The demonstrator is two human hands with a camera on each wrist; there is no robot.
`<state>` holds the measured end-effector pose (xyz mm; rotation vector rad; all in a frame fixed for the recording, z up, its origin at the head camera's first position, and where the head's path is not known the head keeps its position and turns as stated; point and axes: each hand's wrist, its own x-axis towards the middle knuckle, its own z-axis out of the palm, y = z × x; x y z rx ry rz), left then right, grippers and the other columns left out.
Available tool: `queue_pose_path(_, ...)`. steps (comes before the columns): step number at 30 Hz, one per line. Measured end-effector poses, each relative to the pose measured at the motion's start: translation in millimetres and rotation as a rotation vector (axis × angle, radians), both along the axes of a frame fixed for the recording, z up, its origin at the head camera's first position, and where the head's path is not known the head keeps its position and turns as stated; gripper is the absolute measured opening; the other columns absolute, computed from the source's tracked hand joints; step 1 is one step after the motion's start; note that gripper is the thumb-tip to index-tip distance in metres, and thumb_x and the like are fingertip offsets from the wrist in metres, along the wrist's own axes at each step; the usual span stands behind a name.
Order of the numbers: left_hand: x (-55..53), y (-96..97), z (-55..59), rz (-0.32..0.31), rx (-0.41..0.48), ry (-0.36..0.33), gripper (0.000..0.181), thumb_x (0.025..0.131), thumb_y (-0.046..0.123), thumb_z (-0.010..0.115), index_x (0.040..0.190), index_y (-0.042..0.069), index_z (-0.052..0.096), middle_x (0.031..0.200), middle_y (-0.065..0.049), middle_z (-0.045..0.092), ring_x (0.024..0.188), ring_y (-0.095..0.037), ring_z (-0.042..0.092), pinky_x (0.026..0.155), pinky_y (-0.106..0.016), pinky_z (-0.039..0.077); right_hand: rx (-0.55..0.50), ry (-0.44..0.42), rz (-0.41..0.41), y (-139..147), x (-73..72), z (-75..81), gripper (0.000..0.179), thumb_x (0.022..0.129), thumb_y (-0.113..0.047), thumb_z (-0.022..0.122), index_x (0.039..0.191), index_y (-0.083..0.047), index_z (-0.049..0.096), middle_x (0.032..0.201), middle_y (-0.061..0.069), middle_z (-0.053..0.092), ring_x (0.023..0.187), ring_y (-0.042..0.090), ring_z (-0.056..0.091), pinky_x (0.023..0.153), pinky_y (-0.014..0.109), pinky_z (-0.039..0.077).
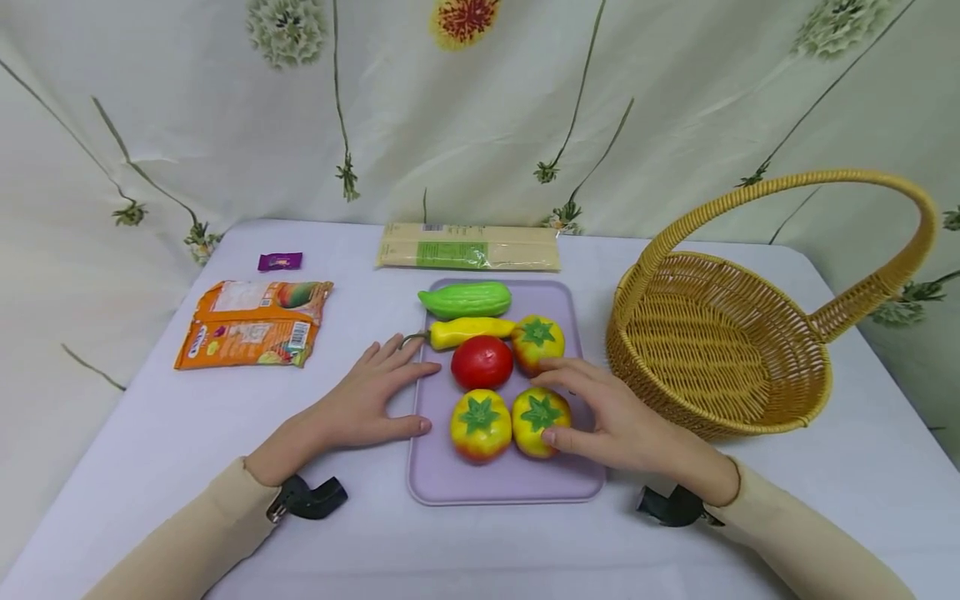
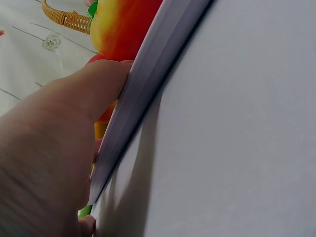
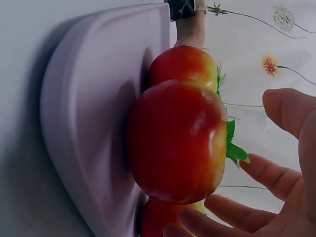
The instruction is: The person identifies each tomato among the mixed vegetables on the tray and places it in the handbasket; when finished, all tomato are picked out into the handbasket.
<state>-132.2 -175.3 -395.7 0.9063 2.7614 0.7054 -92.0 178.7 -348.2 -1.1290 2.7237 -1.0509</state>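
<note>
A lilac tray [image 1: 510, 486] carries a green gourd-like vegetable [image 1: 468, 300], a yellow pepper [image 1: 471, 332], a red tomato [image 1: 482, 362] and three yellow-red fruits with green star-shaped leaves. My left hand [image 1: 375, 400] lies at the tray's left edge, fingers spread, its thumb at the rim in the left wrist view. Over the tray's right side hovers my right hand [image 1: 611, 417], holding nothing. Its fingers are apart and slightly bent, close beside the nearest yellow-red fruit [image 3: 175, 143]. Another yellow-red fruit [image 1: 481, 425] sits left of that one, and a third [image 1: 537, 343] behind.
A wicker basket [image 1: 813, 367] with a tall handle stands right of the tray. Behind the tray lies a long flat beige packet [image 1: 517, 250]. On the left are an orange snack bag [image 1: 251, 325] and a small purple wrapped piece [image 1: 280, 262]. Flowered cloth [image 1: 465, 108] hangs behind.
</note>
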Motion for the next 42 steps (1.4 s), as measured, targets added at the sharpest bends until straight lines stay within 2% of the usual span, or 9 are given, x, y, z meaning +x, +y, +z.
queue_pose_path(6, 0.0, 0.5, -2.1, 0.000, -0.003, 0.007, 0.072, 0.085, 0.050, 0.073, 0.148, 0.021, 0.054, 0.168, -0.018, 0.028, 0.156, -0.049, 0.018, 0.123, -0.073, 0.009, -0.031, -0.031, 0.036, 2, -0.4, -4.8, 0.037, 0.086, -0.022, 0.079, 0.120, -0.017, 0.067, 0.142, 0.012, 0.062, 0.133, 0.029, 0.058, 0.107, 0.050, 0.051)
queue_pose_path(15, -1.0, 0.8, -1.4, 0.000, 0.001, 0.001, 0.072, 0.085, 0.049, 0.073, 0.148, 0.021, 0.054, 0.168, -0.018, 0.029, 0.156, -0.049, 0.018, 0.123, -0.072, 0.009, -0.001, -0.083, 0.055, 1, -2.7, -9.7, 0.037, 0.082, -0.023, 0.083, 0.117, -0.019, 0.070, 0.143, 0.013, 0.060, 0.135, 0.031, 0.056, 0.111, 0.055, 0.047)
queue_pose_path(22, -0.9, 1.9, -2.5, -0.003, 0.004, -0.005, 0.073, 0.085, 0.049, 0.073, 0.149, 0.020, 0.053, 0.168, -0.018, 0.027, 0.156, -0.049, 0.016, 0.123, -0.072, 0.008, 0.002, -0.067, 0.049, 2, -2.0, -14.6, 0.038, 0.082, -0.022, 0.084, 0.116, -0.019, 0.070, 0.144, 0.013, 0.060, 0.135, 0.031, 0.057, 0.108, 0.054, 0.049)
queue_pose_path(27, -1.7, 1.4, -0.8, -0.003, -0.001, -0.004, 0.073, 0.085, 0.049, 0.072, 0.149, 0.019, 0.053, 0.168, -0.018, 0.027, 0.156, -0.049, 0.016, 0.123, -0.073, 0.008, -0.011, -0.095, 0.050, 1, -3.4, -16.5, 0.039, 0.082, -0.021, 0.084, 0.118, -0.019, 0.070, 0.145, 0.012, 0.059, 0.136, 0.030, 0.056, 0.109, 0.052, 0.050)
queue_pose_path(30, -2.6, 0.7, 1.3, -0.001, -0.004, 0.002, 0.073, 0.085, 0.049, 0.072, 0.149, 0.019, 0.053, 0.168, -0.018, 0.027, 0.156, -0.049, 0.016, 0.123, -0.072, 0.008, -0.025, -0.105, 0.051, 1, -5.2, -16.5, 0.039, 0.083, -0.020, 0.083, 0.119, -0.019, 0.069, 0.145, 0.012, 0.059, 0.136, 0.030, 0.056, 0.108, 0.048, 0.051)
queue_pose_path(37, -3.0, 0.5, 1.3, -0.006, 0.003, 0.014, 0.071, 0.086, 0.048, 0.072, 0.148, 0.019, 0.054, 0.168, -0.018, 0.028, 0.155, -0.050, 0.017, 0.123, -0.073, 0.009, -0.061, -0.135, 0.055, 1, -6.3, -18.2, 0.037, 0.085, -0.019, 0.082, 0.120, -0.016, 0.069, 0.145, 0.017, 0.059, 0.131, 0.034, 0.059, 0.091, 0.029, 0.057)
queue_pose_path(42, -1.8, 0.0, -0.8, -0.010, 0.008, 0.020, 0.069, 0.086, 0.049, 0.071, 0.147, 0.020, 0.055, 0.167, -0.019, 0.030, 0.154, -0.051, 0.019, 0.121, -0.074, 0.011, -0.065, -0.163, 0.054, 1, -6.1, -21.1, 0.037, 0.086, -0.019, 0.081, 0.120, -0.016, 0.069, 0.146, 0.017, 0.058, 0.130, 0.034, 0.059, 0.087, 0.026, 0.057)
